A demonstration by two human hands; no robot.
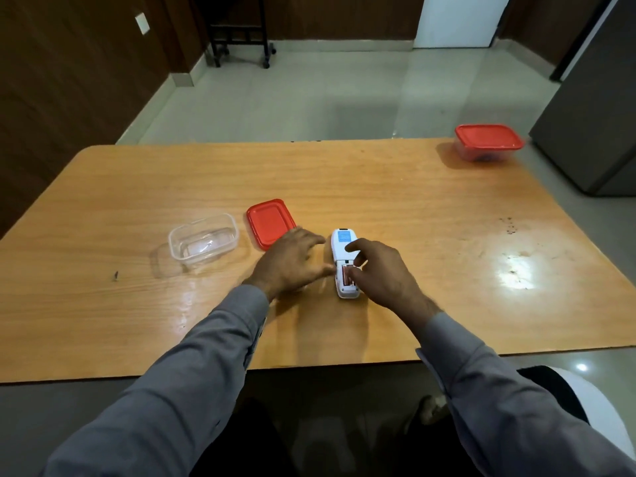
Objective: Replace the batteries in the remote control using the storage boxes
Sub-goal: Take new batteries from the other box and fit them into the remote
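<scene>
At desk centre, remote point(345, 261) lies face down, battery bay open, reddish cells point(347, 274) showing. Right hand point(382, 275) curls over the bay, fingertips on the cells; whether it pinches one I cannot tell. Left hand point(292, 261) lies spread at 9 o'clock, thumb touching the remote. Lid point(268, 220) and open box point(203, 243) at 10 o'clock; closed box point(488, 142) at 2 o'clock. Judgement: brace the body, lever each cell from its spring end.
</scene>
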